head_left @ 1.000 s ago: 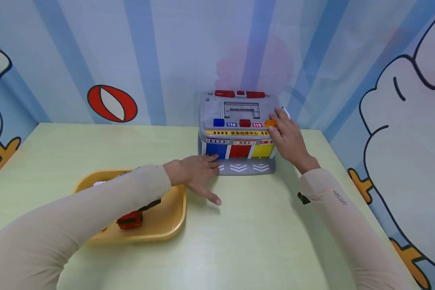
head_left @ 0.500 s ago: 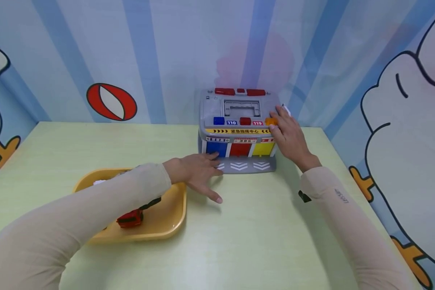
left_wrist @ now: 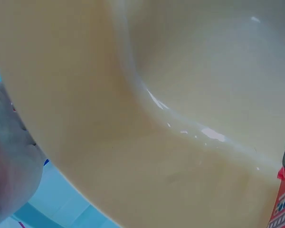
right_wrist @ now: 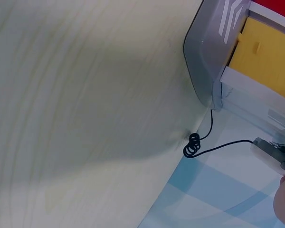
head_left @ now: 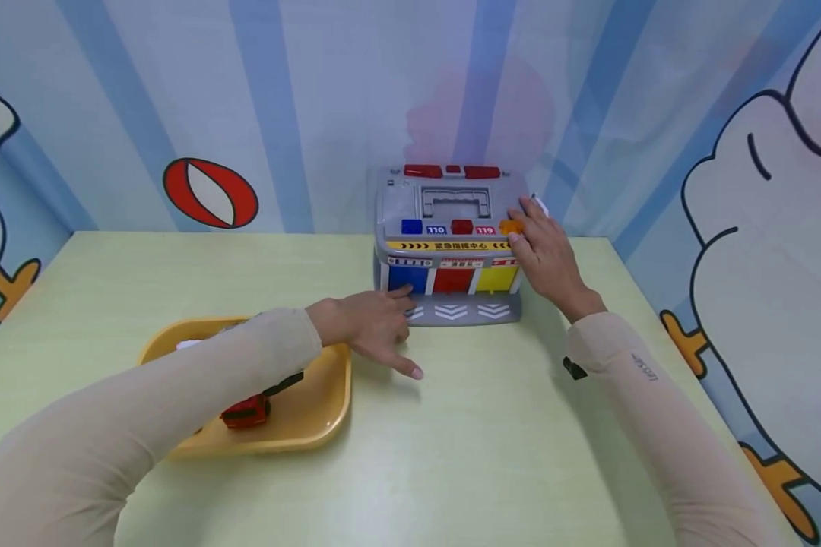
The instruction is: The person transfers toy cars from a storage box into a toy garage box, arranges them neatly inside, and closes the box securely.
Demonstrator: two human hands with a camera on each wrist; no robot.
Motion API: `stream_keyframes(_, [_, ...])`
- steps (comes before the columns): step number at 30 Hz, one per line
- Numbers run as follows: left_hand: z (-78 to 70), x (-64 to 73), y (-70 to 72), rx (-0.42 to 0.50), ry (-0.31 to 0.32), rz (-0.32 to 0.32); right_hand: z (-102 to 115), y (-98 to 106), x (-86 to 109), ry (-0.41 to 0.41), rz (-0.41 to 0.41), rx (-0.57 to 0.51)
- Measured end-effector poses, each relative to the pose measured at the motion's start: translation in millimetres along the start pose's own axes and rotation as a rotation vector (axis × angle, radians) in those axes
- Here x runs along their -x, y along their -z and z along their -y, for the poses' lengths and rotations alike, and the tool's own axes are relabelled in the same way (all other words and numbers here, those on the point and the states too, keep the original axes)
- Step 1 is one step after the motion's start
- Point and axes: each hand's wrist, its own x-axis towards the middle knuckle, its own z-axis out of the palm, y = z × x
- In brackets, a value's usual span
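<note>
A grey toy garage [head_left: 397, 201] stands at the back of the table, with blue [head_left: 413, 279], red [head_left: 453, 281] and yellow [head_left: 496, 279] doors along its front. My left hand [head_left: 376, 323] reaches to its front left, index finger extended at the foot of the blue door, other fingers bent and thumb held out. On the garage's right top edge lies my right hand [head_left: 550, 258], fingers relaxed beside the orange button [head_left: 511, 226]. A small grey and white piece [right_wrist: 273, 156] on a coiled black cord [right_wrist: 194, 145] hangs near that hand in the right wrist view.
Under my left forearm sits a yellow tray [head_left: 324, 433], holding a red toy vehicle [head_left: 245, 412] and other items partly hidden by the sleeve. Directly behind the garage rises a blue-striped backdrop [head_left: 356, 99].
My left hand's lower fingers have curled inward while the index finger stays at the blue door. The right hand keeps its place on the garage.
</note>
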Motion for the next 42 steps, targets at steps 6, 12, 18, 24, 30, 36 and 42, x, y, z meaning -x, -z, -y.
stream_keyframes(6, [0.6,-1.1,4.3,-0.008,0.01,-0.045,1.8,3.9,-1.0,0.0,-0.006,-0.002])
stream_keyframes(12, [-3.2,-2.2,7.1,-0.021,0.014,-0.037,2.4,6.4,2.0,-0.024,-0.009,0.002])
stream_keyframes(18, [-5.3,-2.9,6.3,-0.017,0.018,-0.048,1.8,9.2,3.5,-0.017,-0.012,0.007])
stream_keyframes(24, [-2.6,-2.3,3.0,-0.024,0.021,-0.063,3.1,10.6,1.3,-0.01,-0.009,-0.006])
stream_keyframes(30, [-0.4,-2.0,-1.6,-0.02,0.023,-0.056,1.4,6.8,1.1,-0.019,0.007,-0.001])
stream_keyframes(36, [-1.8,-2.1,-2.7,0.005,0.01,-0.059,-1.7,2.9,3.5,-0.028,0.007,-0.006])
stream_keyframes(42, [1.2,2.2,1.0,0.085,0.037,-0.057,0.4,1.1,1.1,-0.016,0.009,-0.013])
